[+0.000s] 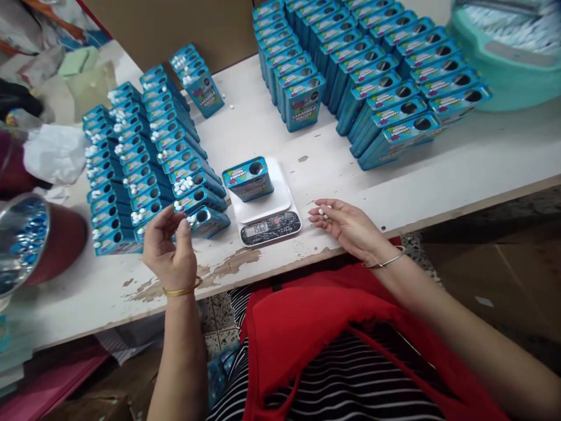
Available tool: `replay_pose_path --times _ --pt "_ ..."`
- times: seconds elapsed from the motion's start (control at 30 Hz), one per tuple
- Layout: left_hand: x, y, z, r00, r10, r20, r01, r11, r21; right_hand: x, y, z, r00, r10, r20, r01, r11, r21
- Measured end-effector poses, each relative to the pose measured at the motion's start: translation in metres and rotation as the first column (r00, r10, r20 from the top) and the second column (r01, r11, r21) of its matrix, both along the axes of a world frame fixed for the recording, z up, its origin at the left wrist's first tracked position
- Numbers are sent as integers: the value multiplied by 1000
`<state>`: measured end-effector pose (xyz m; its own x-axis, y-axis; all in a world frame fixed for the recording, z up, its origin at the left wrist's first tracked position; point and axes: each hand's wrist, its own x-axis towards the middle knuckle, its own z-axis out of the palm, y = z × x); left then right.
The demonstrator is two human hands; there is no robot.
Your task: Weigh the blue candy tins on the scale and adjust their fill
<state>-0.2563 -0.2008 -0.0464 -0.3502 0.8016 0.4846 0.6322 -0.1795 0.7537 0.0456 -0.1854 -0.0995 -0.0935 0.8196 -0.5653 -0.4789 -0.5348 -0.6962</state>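
A blue candy tin [250, 188] with a round hole in its top stands on the white kitchen scale [280, 196], whose display reads about 156.2. My right hand [344, 225] is just right of the scale, palm up, with a few small white candies [323, 211] between thumb and fingers. To the left of the scale, my left hand [170, 248] is raised with fingers curled toward the thumb, beside the front tins [211, 225] of the left group. Whether it pinches anything is too small to make out. White candies [183, 186] lie on top of many of those tins.
Rows of blue tins [302, 108] fill the back right, beside a turquoise tub [512, 82] of white pieces. More tins [204, 93] stand at the back left near a cardboard panel [184, 29]. A metal bowl [65, 234] with blue-wrapped pieces is at far left.
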Motion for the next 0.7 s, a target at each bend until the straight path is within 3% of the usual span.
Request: replay_pose_path --times 0.2,0.33,0.53,0.7 --pt "-4 -3 -7 1000 5 22 -5 1000 7 -4 8 11 997 49 66 -54 996 76" --pt "1 1 0 989 -60 -135 63 998 20 -10 17 26 994 73 79 -81 990 112" --pt "17 22 16 909 -231 -347 231 972 -42 -24 24 40 991 129 -20 -125 984 123" --pt "31 59 5 784 -407 -469 372 912 -170 -46 24 38 977 148 -155 -139 988 70"
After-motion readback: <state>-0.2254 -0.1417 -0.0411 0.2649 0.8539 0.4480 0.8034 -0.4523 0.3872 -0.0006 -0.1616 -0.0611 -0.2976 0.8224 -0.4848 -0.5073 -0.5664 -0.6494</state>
